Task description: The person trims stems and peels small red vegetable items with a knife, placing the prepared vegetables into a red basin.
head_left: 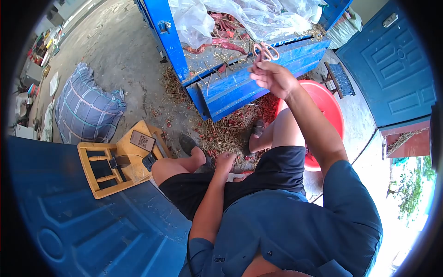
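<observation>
My right hand [273, 78] is raised at the lowered edge of the blue cart [258, 76]. Its fingers are bent round scissors [266, 52] with pale pink handles, which point up over the cart's edge. Dried red peppers [226, 42] lie on the cart bed, partly under clear plastic sheeting [277, 21]. My left hand [226, 162] rests low between my knees, fingers curled; whether it grips anything is too small to tell. Just below it, something reddish lies near my lap. A large red basin [330, 108] stands beside my right leg.
Stalks and pepper scraps [226, 134] litter the ground under the cart. At the left, a wooden chair [97, 173] bears a phone [142, 140], near a stuffed checked sack [87, 108]. A small stool [339, 79] stands before the blue door [392, 64] at the right.
</observation>
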Available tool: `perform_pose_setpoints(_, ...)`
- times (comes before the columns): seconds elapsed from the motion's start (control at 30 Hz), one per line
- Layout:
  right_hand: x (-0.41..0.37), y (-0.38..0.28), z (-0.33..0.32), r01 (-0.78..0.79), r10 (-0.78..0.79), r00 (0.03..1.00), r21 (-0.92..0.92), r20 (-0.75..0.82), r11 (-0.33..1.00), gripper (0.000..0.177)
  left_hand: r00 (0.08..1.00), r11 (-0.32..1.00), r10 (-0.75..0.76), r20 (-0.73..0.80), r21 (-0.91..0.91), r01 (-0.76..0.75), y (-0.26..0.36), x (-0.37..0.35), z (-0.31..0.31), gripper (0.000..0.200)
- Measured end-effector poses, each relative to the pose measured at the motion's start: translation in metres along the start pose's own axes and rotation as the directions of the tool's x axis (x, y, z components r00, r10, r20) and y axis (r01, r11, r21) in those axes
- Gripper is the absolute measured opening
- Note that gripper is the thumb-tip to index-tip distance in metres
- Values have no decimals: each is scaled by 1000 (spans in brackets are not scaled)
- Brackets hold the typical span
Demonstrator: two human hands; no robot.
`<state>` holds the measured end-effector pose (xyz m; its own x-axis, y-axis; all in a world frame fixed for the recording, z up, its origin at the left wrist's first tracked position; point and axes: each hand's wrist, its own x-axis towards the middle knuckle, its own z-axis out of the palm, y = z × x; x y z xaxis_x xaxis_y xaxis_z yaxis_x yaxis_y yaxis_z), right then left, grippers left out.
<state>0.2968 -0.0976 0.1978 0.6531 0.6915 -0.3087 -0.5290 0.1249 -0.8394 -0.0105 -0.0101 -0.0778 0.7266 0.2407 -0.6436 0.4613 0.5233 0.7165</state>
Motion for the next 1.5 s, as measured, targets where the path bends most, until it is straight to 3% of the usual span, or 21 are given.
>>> perform_pose_setpoints(0.07,-25,10,-53,189,-152,966,168,-210,968,20,1000,999,17,-17,-41,-18,-2,1,-3,15)
perform_pose_setpoints(0.13,-64,25,-103,460,-241,776,263,-582,848,21,999,1000,18,-35,16,-18,-3,1,-4,15)
perform_pose_setpoints(0.17,-76,47,-144,471,-171,729,303,-663,828,25,999,1000,26,-39,1,-26,2,1,0,15)
perform_pose_setpoints(0.27,-96,81,-140,198,111,798,432,-592,880,35,1000,994,-20,-17,105,22,13,-3,8,16)
perform_pose_setpoints(0.4,-37,48,-48,217,-320,820,-259,-475,941,37,1000,974,13,-5,228,-11,-1,3,18,16)
perform_pose_setpoints(0.5,37,16,1,282,-546,807,-664,-227,692,33,1000,985,22,23,171,-26,2,4,20,17)
perform_pose_setpoints(0.57,81,3,21,282,-695,716,-935,57,214,32,1000,994,28,8,104,-28,4,4,16,17)
perform_pose_setpoints(0.6,97,-2,33,289,-693,719,-932,62,217,32,1000,994,29,0,102,-29,5,3,12,17)
perform_pose_setpoints(0.67,120,-12,54,31,-553,824,-985,120,-167,33,996,994,10,-93,112,1,8,1,3,16)
perform_pose_setpoints(0.77,140,-18,63,-101,-301,953,-970,-30,-221,35,999,1000,-7,-43,9,7,17,-7,-6,13)
perform_pose_setpoints(0.93,124,3,59,46,-427,893,-974,140,-223,34,996,999,28,-85,29,-26,14,-2,-3,16)
perform_pose_setpoints(1.03,87,7,51,422,-662,648,-901,376,-97,23,999,997,42,-34,59,-40,10,4,3,16)
perform_pose_setpoints(1.07,65,11,49,370,-562,802,-906,200,205,17,997,994,66,-29,86,-64,12,5,6,16)
perform_pose_setpoints(1.1,41,25,44,448,-469,866,-688,174,571,14,997,994,77,-29,79,-74,15,6,8,16)
perform_pose_setpoints(1.13,19,44,31,448,-474,861,-715,183,537,12,997,995,67,-32,72,-64,15,3,9,16)
perform_pose_setpoints(1.17,-17,55,36,277,-270,957,-619,107,735,13,998,996,61,-33,66,-59,16,2,10,16)
perform_pose_setpoints(1.23,-56,116,-4,-60,168,983,-743,71,666,20,998,995,54,-41,91,-50,14,4,11,13)
perform_pose_setpoints(1.27,-71,150,-14,-62,324,933,-813,159,579,20,998,992,33,-47,126,-27,15,5,11,11)
perform_pose_setpoints(1.33,-95,208,-12,-260,502,851,-703,158,662,22,1000,989,13,-5,145,-12,26,-1,14,12)
perform_pose_setpoints(1.4,-105,239,-3,-371,558,806,-563,201,739,22,1000,1000,-1,-2,-30,1,17,-4,13,13)
perform_pose_setpoints(1.5,-104,247,14,-226,411,879,-549,241,805,19,996,997,46,-74,-51,-50,32,-14,-1,15)
